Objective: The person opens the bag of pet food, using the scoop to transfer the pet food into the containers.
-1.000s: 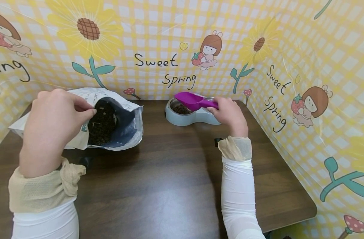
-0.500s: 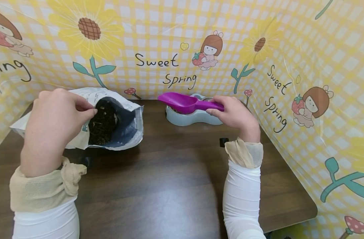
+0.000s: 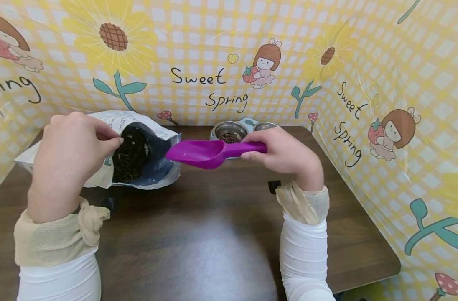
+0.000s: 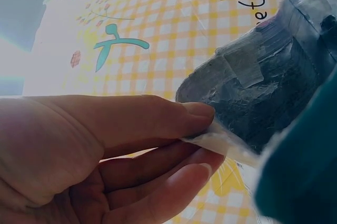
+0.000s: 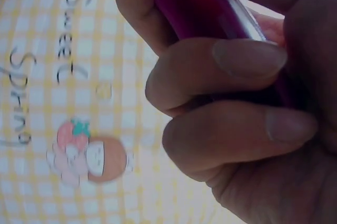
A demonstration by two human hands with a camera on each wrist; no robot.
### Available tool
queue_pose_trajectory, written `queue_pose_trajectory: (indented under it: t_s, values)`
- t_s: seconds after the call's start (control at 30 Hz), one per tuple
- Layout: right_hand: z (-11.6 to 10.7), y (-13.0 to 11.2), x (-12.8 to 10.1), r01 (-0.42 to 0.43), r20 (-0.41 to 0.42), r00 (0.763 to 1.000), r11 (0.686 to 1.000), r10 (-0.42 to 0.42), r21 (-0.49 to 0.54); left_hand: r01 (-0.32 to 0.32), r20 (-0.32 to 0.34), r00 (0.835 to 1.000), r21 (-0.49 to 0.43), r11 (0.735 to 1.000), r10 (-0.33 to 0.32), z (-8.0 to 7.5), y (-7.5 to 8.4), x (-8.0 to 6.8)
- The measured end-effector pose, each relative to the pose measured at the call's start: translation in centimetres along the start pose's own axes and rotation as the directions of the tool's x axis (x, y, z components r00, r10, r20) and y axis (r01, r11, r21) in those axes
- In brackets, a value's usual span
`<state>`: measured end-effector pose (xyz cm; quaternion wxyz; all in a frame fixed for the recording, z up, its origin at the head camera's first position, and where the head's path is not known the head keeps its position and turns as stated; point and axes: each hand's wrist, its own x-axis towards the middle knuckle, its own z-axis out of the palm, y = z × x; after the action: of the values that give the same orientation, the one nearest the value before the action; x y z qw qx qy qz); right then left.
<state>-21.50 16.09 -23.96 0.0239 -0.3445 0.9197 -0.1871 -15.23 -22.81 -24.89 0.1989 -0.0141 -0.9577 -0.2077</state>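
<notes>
Head view: right hand (image 3: 283, 152) grips an empty purple scoop (image 3: 210, 153) at counter centre, its bowl pointing to 9 o'clock at the open bag (image 3: 150, 154), whose rim the left hand (image 3: 69, 154) pinches. Behind, at 12 o'clock, one bowl (image 3: 229, 133) already holds some kibble; more scooping seems left.

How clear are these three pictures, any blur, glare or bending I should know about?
Head view: sharp and evenly lit, the backdrop lines bend toward the edges, and there is a soft sheen on the table. Left wrist view: blown-out glare at the upper left, with the left hand and bag soft. Right wrist view: the right hand gripping the purple scoop fills the frame, out of focus.
</notes>
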Motion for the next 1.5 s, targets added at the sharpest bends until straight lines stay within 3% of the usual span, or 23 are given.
queue_pose_trajectory:
  t_s: [0.27, 0.53, 0.67, 0.83, 1.17, 1.3, 1.5]
  values:
    - [2.7, -4.3, 2.3, 0.115, 0.012, 0.993, 0.986, -0.114, -0.123, 0.001, 0.001, 1.000, 0.001, 1.000, -0.001, 0.0, 0.0, 0.0]
    - [5.7, -7.6, 3.9, 0.070, -0.106, 0.989, 0.954, -0.105, -0.293, -0.022, -0.002, 1.000, 0.007, 1.000, 0.022, 0.0, 0.1, 0.1]
    - [7.1, -9.1, 4.5, 0.053, -0.165, 0.977, 0.904, -0.135, -0.425, -0.035, -0.007, 0.999, 0.011, 0.999, 0.035, 0.0, 0.2, 0.1]
    - [9.1, -10.9, 5.3, 0.044, -0.198, 0.960, 0.804, -0.199, -0.593, -0.039, -0.004, 0.999, 0.018, 0.999, 0.039, 0.1, 0.2, 0.1]
    - [13.2, -13.7, 6.3, -0.035, -0.302, 0.904, 0.651, -0.304, -0.758, -0.039, -0.001, 0.999, 0.016, 0.999, 0.039, 0.0, 0.2, 0.1]
    - [14.5, -14.1, 6.7, -0.053, -0.335, 0.881, 0.632, -0.335, -0.773, -0.034, -0.001, 0.999, 0.003, 0.999, 0.034, 0.0, 0.2, 0.1]
    - [15.4, -14.1, 7.3, -0.055, -0.323, 0.892, 0.631, -0.317, -0.773, -0.049, -0.011, 0.999, 0.006, 0.999, 0.049, 0.0, 0.2, 0.1]
